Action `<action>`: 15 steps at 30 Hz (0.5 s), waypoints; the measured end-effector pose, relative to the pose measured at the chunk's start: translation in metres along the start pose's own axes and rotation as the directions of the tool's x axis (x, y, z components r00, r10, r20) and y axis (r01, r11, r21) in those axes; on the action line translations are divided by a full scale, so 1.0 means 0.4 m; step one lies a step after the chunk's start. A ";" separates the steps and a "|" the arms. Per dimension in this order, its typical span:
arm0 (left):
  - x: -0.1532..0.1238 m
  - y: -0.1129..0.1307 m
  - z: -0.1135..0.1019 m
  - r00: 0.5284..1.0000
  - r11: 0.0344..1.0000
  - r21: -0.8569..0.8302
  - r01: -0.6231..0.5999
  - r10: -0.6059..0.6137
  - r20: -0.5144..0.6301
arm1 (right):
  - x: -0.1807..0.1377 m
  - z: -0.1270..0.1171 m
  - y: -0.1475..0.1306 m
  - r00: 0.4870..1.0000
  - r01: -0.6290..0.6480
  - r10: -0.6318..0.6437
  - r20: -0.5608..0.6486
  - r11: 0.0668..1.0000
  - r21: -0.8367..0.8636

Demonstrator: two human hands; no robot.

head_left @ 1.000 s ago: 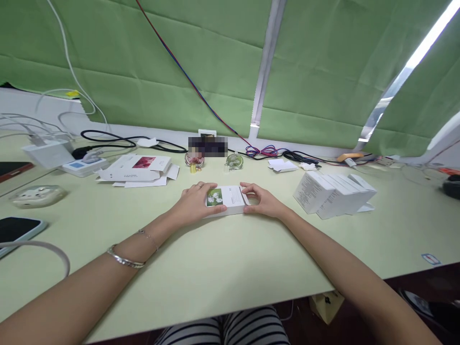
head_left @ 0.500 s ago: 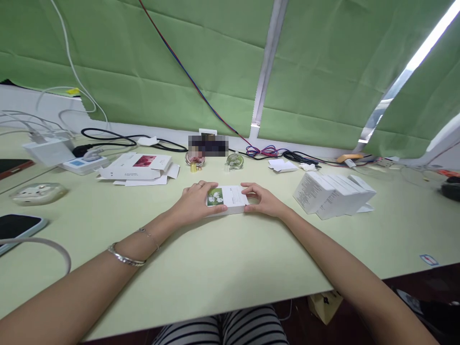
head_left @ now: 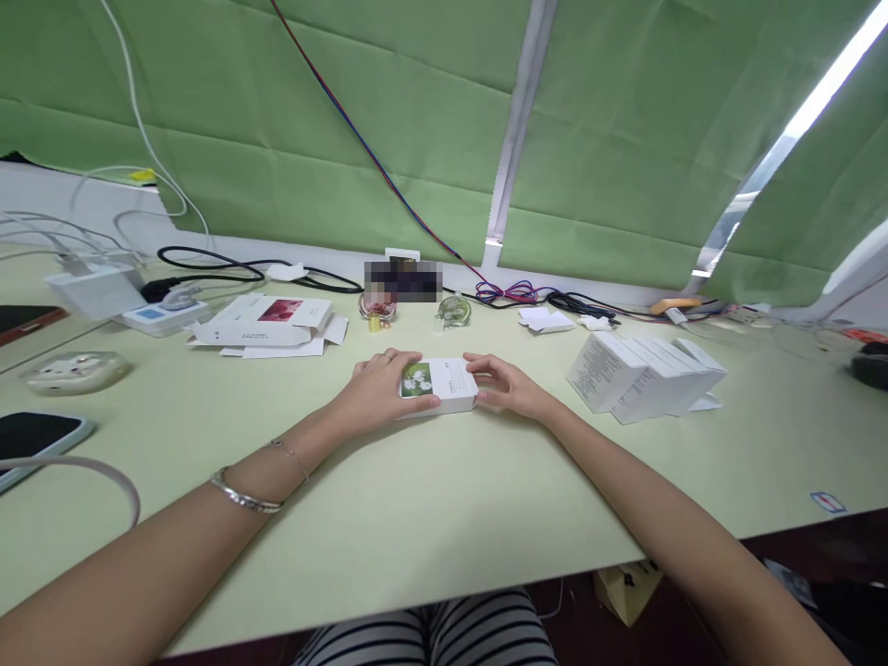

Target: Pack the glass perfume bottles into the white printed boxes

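Observation:
A small white cardboard box (head_left: 454,377) with a green picture of white flowers lies flat on the desk in front of me. My left hand (head_left: 380,388) grips its left end, thumb along the near edge and fingers over the far edge. At the right end, my right hand (head_left: 506,384) curls around the box, fingertips at the far corner and thumb by the near corner. Beyond the box stand two round glass bottles, a pink one (head_left: 378,305) and a green one (head_left: 454,312).
Flattened white cartons (head_left: 267,324) lie at the left, and several white boxes (head_left: 642,375) stand in a row at the right. A phone (head_left: 38,439), a power strip (head_left: 163,317) and black cables (head_left: 215,262) are on the desk. A green curtain (head_left: 388,111) hangs behind.
My right thumb has shifted slightly outward at the box's near right corner. The box and my left hand stay nearly where they were.

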State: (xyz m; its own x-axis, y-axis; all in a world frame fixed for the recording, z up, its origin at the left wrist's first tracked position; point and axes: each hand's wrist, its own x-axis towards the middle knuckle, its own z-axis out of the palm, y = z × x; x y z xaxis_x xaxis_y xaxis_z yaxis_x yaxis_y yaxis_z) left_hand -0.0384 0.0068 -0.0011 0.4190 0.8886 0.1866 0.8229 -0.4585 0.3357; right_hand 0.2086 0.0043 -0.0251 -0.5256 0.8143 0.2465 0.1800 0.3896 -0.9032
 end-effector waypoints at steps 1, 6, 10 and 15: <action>0.000 0.000 0.000 1.000 1.000 0.001 0.000 0.000 0.001 | 0.000 -0.001 0.002 1.000 0.013 -0.014 0.013 0.999 0.030; 0.000 0.001 0.000 1.000 1.000 0.006 0.007 -0.007 0.002 | 0.002 0.001 0.011 1.000 0.023 -0.024 0.009 0.998 0.063; 0.001 -0.001 0.002 1.000 1.000 0.007 0.001 -0.001 -0.006 | 0.004 0.003 0.021 1.000 0.021 -0.021 -0.007 0.998 0.063; 0.001 -0.002 0.003 1.000 1.000 0.017 -0.007 0.007 -0.005 | 0.004 0.004 0.020 1.000 -0.011 0.012 -0.023 0.998 0.069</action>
State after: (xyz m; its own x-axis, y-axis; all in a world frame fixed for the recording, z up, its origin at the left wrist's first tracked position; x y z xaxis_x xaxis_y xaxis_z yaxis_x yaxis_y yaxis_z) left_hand -0.0381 0.0076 -0.0025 0.4230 0.8852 0.1938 0.8264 -0.4646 0.3183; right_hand 0.2080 0.0081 -0.0325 -0.5037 0.8288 0.2437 0.1279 0.3505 -0.9278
